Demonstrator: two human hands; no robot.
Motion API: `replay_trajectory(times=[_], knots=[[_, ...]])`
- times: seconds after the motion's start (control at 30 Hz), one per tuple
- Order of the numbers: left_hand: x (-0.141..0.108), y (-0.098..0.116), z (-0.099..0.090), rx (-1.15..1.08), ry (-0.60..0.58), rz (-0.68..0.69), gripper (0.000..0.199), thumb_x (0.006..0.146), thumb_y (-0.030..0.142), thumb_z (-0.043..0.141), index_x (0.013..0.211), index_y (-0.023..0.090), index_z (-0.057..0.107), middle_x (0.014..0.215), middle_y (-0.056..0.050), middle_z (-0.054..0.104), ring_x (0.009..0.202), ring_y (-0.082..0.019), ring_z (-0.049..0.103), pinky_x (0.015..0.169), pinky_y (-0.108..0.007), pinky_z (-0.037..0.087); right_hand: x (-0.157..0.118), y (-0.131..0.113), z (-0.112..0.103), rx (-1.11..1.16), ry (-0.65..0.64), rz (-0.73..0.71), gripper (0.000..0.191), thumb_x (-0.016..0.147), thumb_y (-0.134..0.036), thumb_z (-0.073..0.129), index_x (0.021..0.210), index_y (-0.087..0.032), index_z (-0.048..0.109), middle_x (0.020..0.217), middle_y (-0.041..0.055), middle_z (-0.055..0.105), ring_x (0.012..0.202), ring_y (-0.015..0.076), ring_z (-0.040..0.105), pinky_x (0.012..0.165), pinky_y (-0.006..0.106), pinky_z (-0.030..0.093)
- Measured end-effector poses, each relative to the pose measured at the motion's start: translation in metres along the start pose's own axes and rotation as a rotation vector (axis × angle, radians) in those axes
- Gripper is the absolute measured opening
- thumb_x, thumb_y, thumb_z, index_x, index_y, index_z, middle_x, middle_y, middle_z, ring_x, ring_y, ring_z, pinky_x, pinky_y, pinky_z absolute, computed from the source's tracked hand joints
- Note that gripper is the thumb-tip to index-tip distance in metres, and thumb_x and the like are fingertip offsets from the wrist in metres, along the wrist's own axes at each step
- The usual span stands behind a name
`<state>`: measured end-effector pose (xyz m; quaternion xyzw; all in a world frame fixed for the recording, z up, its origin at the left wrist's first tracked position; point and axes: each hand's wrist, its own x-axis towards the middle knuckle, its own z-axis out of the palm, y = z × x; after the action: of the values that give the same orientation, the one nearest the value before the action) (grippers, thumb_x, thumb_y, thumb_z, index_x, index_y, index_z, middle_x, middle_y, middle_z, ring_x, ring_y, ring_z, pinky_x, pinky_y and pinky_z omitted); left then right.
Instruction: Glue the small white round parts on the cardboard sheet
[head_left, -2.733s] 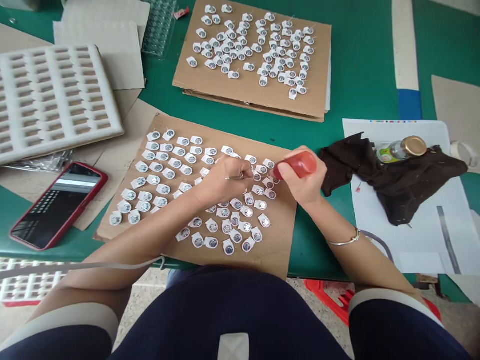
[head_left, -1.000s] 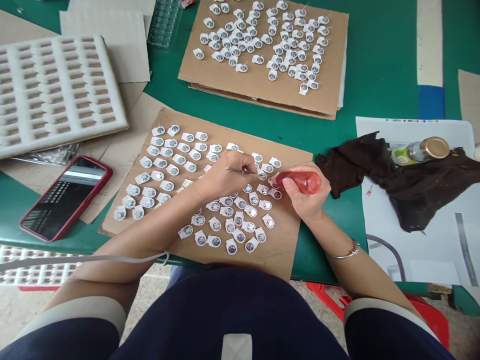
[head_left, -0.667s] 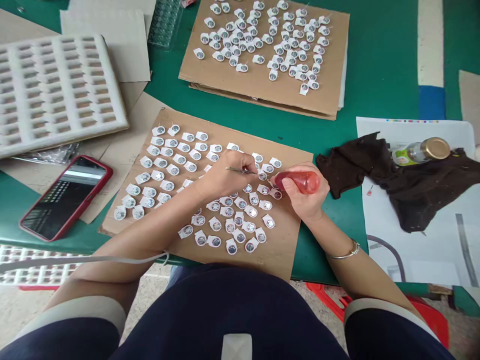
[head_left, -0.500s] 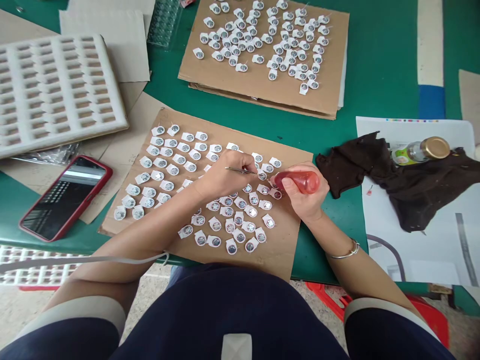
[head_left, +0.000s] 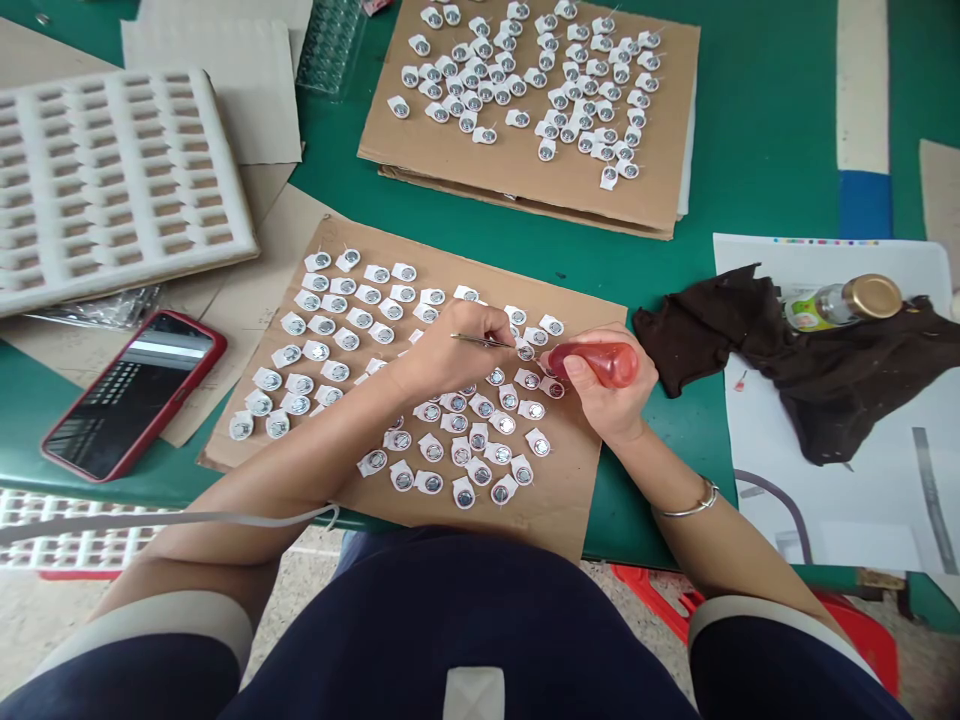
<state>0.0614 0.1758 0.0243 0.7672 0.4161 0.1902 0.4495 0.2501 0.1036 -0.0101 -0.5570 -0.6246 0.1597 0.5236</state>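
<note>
Centrally, left hand (head_left: 461,352): fingers pinched together on one metal tool (head_left: 471,341), slender, its tip beside the discs (head_left: 464,492). Right hand (head_left: 621,398): fingers curled snugly round one red bottle (head_left: 609,364), thumb along its near side, nozzle pointing left among the discs; contact there cannot be told. Discs: many, white-tabbed, silver-faced, spread over one cardboard sheet (head_left: 551,515) beneath both hands.
</note>
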Motion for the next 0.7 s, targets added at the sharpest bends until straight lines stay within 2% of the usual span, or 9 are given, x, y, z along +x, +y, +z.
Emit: replay_trajectory(times=[0.5,0.6,0.7], knots=[[-0.0002,-0.0005,0.0002,0.002,-0.01,-0.018,0.009,0.07,0.014,0.061,0.064,0.013,0.067,0.059,0.0,0.062,0.054,-0.009,0.054,0.048,-0.019,0.037,-0.0008,-0.0015,0.0031,0.004,-0.012,0.002,0.02,0.069,-0.027,0.07,0.084,-0.021,0.059,0.08,0.0018,0.062,0.075,0.0156,0.059,0.069,0.033,0.049],[0.0005,-0.0014,0.0004,0.005,0.0,-0.011,0.008,0.069,0.013,0.061,0.063,0.013,0.066,0.058,0.0,0.062,0.054,-0.009,0.054,0.047,-0.019,0.036,-0.0008,0.0007,0.0038,0.067,0.041,0.079,0.019,0.07,-0.032,0.069,0.083,-0.021,0.06,0.081,0.0018,0.062,0.076,0.0162,0.061,0.068,0.034,0.05],[0.0009,-0.0023,0.0003,0.022,0.022,0.003,0.009,0.068,0.012,0.061,0.061,0.014,0.066,0.057,0.001,0.061,0.053,-0.008,0.053,0.047,-0.018,0.037,0.0081,0.0024,0.0002,0.303,0.153,0.244,0.021,0.076,-0.039,0.061,0.085,-0.021,0.057,0.074,0.0005,0.061,0.064,0.0154,0.062,0.051,0.03,0.049]])
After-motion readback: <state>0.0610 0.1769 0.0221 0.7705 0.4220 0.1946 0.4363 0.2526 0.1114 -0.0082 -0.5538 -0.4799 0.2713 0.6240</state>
